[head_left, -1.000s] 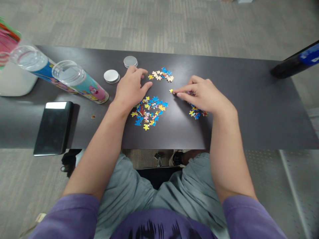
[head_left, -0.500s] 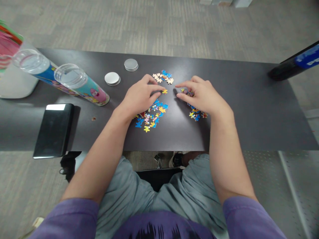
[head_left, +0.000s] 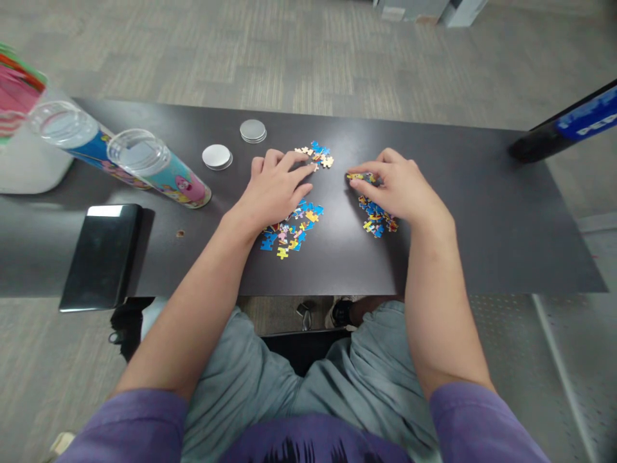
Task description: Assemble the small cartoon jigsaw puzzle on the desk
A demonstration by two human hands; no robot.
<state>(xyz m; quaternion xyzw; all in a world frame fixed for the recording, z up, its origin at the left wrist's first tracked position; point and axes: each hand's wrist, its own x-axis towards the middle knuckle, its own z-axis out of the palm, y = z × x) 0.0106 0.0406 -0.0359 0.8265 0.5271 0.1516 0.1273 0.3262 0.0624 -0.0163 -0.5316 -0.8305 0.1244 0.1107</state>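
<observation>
Since a moment ago, the left hand (head_left: 274,190) has slid up toward the far pile (head_left: 315,155), fingertips flat beside it and holding nothing. Right hand (head_left: 395,186) lies over the right pile (head_left: 376,218), forefinger and thumb nearly closed at a yellow piece (head_left: 355,176); whether they grip it I cannot tell. Two tubes (head_left: 159,168) lie at the table's (head_left: 482,212) left, two lids (head_left: 216,155) behind, a black phone (head_left: 103,254) at the near edge. Small blue and yellow pieces make up the near pile (head_left: 292,230), half hidden under the left wrist.
</observation>
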